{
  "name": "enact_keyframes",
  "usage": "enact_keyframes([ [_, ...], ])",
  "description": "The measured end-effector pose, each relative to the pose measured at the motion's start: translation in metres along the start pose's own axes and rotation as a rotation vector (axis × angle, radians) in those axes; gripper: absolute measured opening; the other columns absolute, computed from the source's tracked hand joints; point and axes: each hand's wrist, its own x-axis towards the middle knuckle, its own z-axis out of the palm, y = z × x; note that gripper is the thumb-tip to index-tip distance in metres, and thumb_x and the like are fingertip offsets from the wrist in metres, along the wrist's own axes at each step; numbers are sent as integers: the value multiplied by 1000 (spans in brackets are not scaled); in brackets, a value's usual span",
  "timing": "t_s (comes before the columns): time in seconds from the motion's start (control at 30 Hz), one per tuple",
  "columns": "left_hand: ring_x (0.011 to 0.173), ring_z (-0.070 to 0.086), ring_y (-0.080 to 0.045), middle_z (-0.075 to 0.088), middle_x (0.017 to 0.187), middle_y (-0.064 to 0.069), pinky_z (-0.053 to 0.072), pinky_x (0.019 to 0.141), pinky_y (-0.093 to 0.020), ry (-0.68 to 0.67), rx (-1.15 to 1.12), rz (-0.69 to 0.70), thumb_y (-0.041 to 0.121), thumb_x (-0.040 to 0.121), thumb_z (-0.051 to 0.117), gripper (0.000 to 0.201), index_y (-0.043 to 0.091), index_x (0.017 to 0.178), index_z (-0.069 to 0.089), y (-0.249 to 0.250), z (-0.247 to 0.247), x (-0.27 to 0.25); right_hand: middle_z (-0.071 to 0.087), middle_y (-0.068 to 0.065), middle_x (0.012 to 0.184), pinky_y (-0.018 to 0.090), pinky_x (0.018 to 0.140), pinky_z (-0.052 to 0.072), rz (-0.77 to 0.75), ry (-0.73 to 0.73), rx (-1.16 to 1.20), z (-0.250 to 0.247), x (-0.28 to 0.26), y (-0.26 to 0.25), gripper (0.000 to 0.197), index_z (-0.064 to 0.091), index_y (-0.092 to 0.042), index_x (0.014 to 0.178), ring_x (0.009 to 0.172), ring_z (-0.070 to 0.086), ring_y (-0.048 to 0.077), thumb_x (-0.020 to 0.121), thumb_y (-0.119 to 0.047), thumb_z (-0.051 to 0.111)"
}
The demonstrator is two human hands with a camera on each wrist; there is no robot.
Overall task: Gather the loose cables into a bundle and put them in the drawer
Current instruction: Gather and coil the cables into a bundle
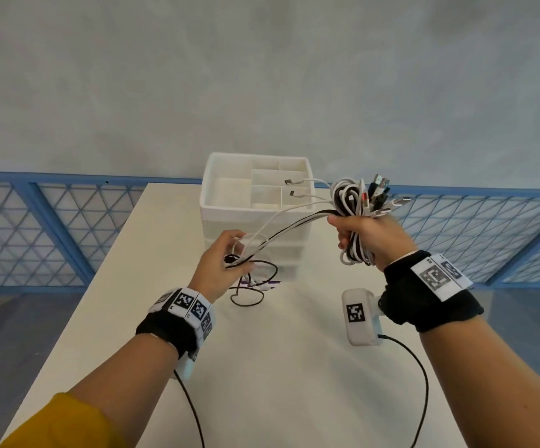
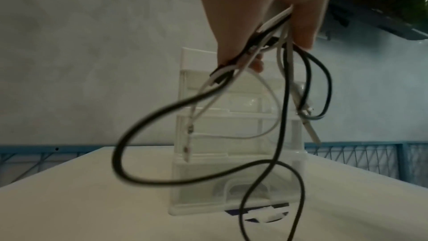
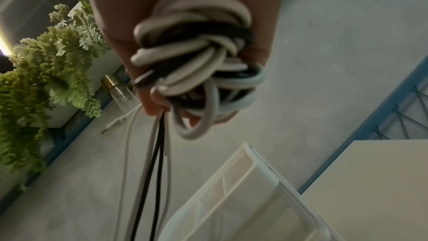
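Note:
My right hand (image 1: 363, 232) grips a coiled bundle of black and white cables (image 1: 354, 197), held up to the right of the white drawer unit (image 1: 255, 218); in the right wrist view the cable bundle (image 3: 197, 65) fills my fist. Several plug ends (image 1: 383, 189) stick out of its top. Loose black and white strands (image 1: 294, 221) run from it to my left hand (image 1: 226, 257), which pinches them in front of the drawers. From the left hand (image 2: 261, 25) black cable loops (image 2: 143, 135) hang toward the table. The drawers (image 2: 234, 180) look closed.
The white table (image 1: 278, 367) carries the drawer unit, whose top is an open divided tray (image 1: 226, 189). Purple-marked tape (image 1: 267, 283) lies at its base. A blue mesh railing (image 1: 52, 227) runs behind the table. Wrist camera leads (image 1: 423, 383) trail over the tabletop.

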Motion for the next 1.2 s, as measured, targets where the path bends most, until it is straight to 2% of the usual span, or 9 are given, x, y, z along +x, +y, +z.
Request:
enact_keyframes([
  [0.13, 96, 49, 9, 46, 107, 8, 40, 81, -10, 15, -23, 65, 15, 84, 60, 13, 23, 94, 63, 9, 1, 1, 49, 3, 53, 28, 54, 44, -1, 55, -113, -2, 5, -1, 22, 53, -13, 62, 46, 47, 14, 81, -13, 64],
  [0.23, 76, 54, 6, 55, 84, 11, 43, 77, -9, -4, -105, 21, 12, 83, 61, 28, 23, 109, 63, 12, -5, 7, 49, 3, 54, 31, 57, 45, 10, 97, -141, -4, 8, 2, 23, 53, -13, 60, 48, 48, 15, 81, -13, 64],
  [0.33, 58, 59, 6, 66, 57, 18, 44, 60, -6, 64, -101, -2, 8, 79, 66, 16, 21, 86, 69, 9, -15, 8, 48, 1, 50, 34, 58, 44, 38, 147, -92, -8, 11, 4, 25, 52, -13, 59, 47, 47, 17, 79, -12, 65],
  [0.53, 52, 44, -7, 48, 53, 7, 38, 58, -18, 66, -91, -112, 18, 89, 52, 21, 23, 69, 55, 0, -17, 2, 47, 2, 51, 33, 57, 43, 24, 135, -115, -3, 11, 3, 25, 51, -14, 58, 48, 45, 17, 78, -8, 64],
  [0.67, 52, 46, -2, 50, 55, 11, 36, 52, -10, -63, 75, -133, 17, 73, 73, 28, 18, 62, 48, -3, -15, -2, 46, 4, 54, 32, 56, 43, 17, 124, -108, -2, 10, 2, 21, 52, -13, 62, 48, 45, 17, 79, -7, 64],
  [0.87, 90, 53, -22, 52, 87, 0, 39, 78, -22, -88, 373, -281, 11, 76, 64, 30, 21, 104, 65, -13, -13, -5, 44, -8, 38, 29, 51, 40, 13, 152, 6, -1, 11, -9, 25, 50, -14, 59, 40, 43, 13, 79, -5, 64],
  [1.03, 116, 38, -19, 27, 128, -6, 39, 104, -36, -212, 350, -194, 20, 62, 80, 105, 27, 144, 13, 2, 2, -10, 43, -9, 36, 28, 49, 39, -14, 135, -20, 4, 10, -17, 29, 48, -15, 56, 38, 42, 12, 78, -5, 63],
  [1.1, 110, 40, -14, 29, 123, -1, 44, 97, -34, -175, 349, -66, 20, 61, 79, 92, 22, 136, 27, 17, 8, -13, 44, -6, 39, 30, 51, 39, -13, 135, -44, 8, 9, -17, 26, 49, -14, 57, 40, 42, 14, 77, -5, 63],
  [1.2, 72, 46, -10, 46, 87, 5, 43, 65, -23, 178, 316, 248, 18, 72, 64, 21, 14, 89, 52, 43, 22, -22, 44, 1, 49, 31, 55, 40, 8, 153, -64, 11, 8, -17, 25, 50, -13, 57, 44, 44, 16, 76, -7, 65],
])
